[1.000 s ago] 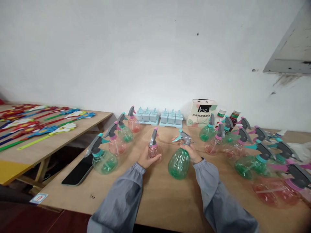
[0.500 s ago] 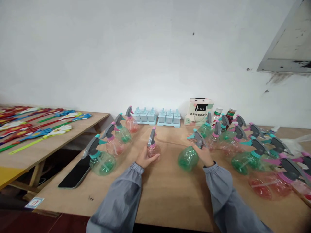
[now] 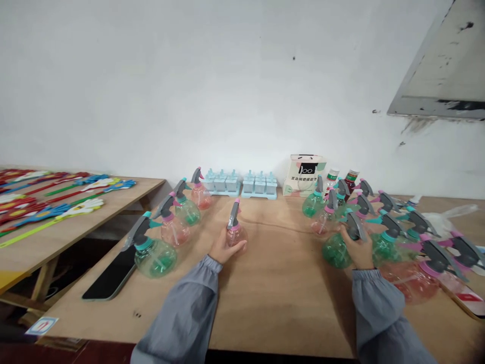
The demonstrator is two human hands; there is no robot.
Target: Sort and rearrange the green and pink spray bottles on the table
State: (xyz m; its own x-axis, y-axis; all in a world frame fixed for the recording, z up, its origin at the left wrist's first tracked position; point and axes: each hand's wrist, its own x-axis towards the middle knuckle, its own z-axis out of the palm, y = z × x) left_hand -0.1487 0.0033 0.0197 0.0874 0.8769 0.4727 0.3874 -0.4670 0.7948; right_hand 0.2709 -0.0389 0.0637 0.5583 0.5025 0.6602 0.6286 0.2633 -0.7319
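Observation:
My left hand is wrapped around a small pink spray bottle with a grey trigger, standing upright near the middle of the wooden table. My right hand grips a green spray bottle by its neck and grey trigger head, holding it beside the crowd of pink and green spray bottles on the right. Grey sleeves cover both my arms.
Several more spray bottles stand in a diagonal row on the left, with a black phone beside them. Light blue ice-pop moulds, a small carton and two bottles line the wall. Colourful hand clappers lie on a second table at left.
My right hand has carried the green spray bottle from the table's middle rightward into the group of bottles. My left hand has stayed on the pink bottle.

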